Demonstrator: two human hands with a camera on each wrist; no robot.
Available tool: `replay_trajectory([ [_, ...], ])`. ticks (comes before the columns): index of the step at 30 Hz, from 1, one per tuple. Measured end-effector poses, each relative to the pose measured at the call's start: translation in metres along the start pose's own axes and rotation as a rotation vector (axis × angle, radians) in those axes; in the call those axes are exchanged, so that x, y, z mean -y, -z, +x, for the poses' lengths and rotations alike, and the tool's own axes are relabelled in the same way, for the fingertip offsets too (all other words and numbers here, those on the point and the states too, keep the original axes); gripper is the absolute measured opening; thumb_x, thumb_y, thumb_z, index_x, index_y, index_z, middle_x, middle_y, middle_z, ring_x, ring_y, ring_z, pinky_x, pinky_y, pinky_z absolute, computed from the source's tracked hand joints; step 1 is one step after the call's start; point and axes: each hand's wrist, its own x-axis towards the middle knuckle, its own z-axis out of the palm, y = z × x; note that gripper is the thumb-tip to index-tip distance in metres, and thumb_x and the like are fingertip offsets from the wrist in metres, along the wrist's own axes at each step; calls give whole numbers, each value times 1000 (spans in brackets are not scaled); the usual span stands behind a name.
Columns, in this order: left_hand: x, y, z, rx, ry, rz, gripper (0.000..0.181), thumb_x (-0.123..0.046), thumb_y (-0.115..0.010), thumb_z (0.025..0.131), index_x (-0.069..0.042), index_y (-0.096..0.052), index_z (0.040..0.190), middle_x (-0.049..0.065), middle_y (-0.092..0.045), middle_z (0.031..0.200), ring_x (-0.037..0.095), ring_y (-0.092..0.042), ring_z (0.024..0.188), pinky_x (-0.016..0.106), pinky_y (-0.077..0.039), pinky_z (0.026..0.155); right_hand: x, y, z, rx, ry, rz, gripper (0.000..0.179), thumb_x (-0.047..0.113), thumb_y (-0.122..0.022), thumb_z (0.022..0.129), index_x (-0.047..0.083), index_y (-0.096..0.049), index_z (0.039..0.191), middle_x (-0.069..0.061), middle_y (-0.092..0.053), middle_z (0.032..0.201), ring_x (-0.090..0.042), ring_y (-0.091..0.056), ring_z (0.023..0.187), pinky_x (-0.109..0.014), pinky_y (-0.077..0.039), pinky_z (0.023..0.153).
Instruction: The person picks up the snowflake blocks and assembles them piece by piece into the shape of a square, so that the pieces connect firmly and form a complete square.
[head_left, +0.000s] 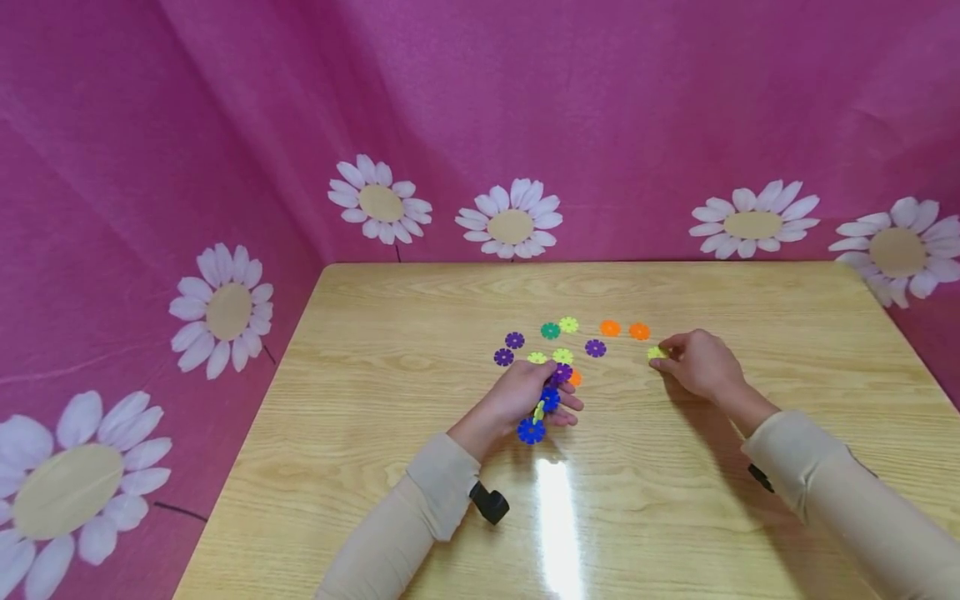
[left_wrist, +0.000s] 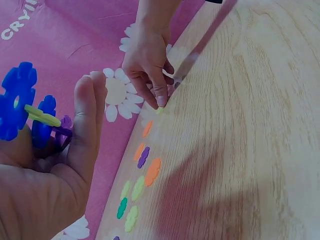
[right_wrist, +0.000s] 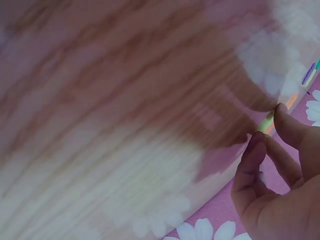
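Yellow disc (head_left: 657,352) flat on table (head_left: 750,500), right of joined disc cluster (head_left: 542,406); right hand (head_left: 699,363) pinches it, left hand (head_left: 517,395) grips cluster, nearer.

Wooden table (head_left: 420,333) in front of me, light grain, w/ a bright glare strip near my edge. Flat on it, approx. mid-table, loose flower-shaped plastic discs: two purple discs (head_left: 509,348) at left, a green disc (head_left: 551,331) w/ a yellow-green disc (head_left: 569,324) just right of it on the far side, two more yellow-green ones (head_left: 550,357) nearer me, a lone purple one (head_left: 596,348), two orange discs (head_left: 625,330) further right. One more orange disc (head_left: 575,377) partly hidden by my left hand (head_left: 525,398). Yellow-green piece (head_left: 656,352) at far right lies on the wood under my right hand's (head_left: 697,362) fingertips.
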Motion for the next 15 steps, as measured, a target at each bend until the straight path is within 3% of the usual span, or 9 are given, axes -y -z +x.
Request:
replay_trajectory([
  [4,1,-1,1,-14,-7,0,49,-30,-32,111,4,-65,98,19,-76,94,22,-76,73,31,-64,68,0,1,2,15,-36,32,43,28,-76,89,-6,-67,113,-22,-68,103,-33,-59,90,-51,-53,81],
  [8,1,-3,1,-23,-12,-6,50,-31,-32,111,4,-65,97,20,-76,93,22,-76,72,31,-65,68,0,2,3,21,-76,80,43,29,-79,86,-4,-61,107,-18,-63,97,-30,-55,86,-41,-49,76],
  [15,1,-3,3,-29,-14,-5,50,-31,-32,111,5,-64,97,21,-76,95,22,-75,70,32,-65,68,14,4,-8,-41,-25,176,30,25,-79,87,0,-67,99,-11,-67,87,-21,-57,77,-26,-47,64],
])
